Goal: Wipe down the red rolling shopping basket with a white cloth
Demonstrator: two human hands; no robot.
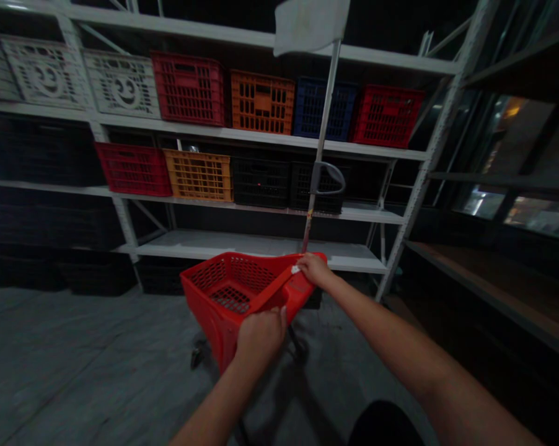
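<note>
Forearms (391, 337): bare, reaching forward from the bottom edge, nearest of all; a dark rounded shape (385, 427) shows low between them, too cut off for me to name.
Left grip (261, 331): narrow, fingers curled over the near edge of the red cart (217, 325), thumb lying along the top.
Right grip (314, 269): narrow too, folded over the far end of the same edge, beside a small white patch (295, 269).
Cart's place: standing on the grey floor (98, 359), in front of the rack, its rim slanting across my view.
Handling: I'd judge it awkward to lift but easy to roll on its small wheels (196, 358); the shell looks stiff, hardly fragile, perhaps slick under damp palms.
Best hold: the handle end, hands spread apart as they are, which should help steering.
Shell: smooth, glossy red plastic, tapering, pierced by lattice holes.
Pole (325, 121): slim metal, rising at the cart's far corner, with a grey loop (330, 178) and a pale flat board (311, 28) on top; likely to sway.
Rack (261, 243): white metal, perforated uprights.
Crates (262, 102): boxy slatted plastic in red, orange, blue, yellow, black; white ones (124, 87) wear smiling cut-outs.
</note>
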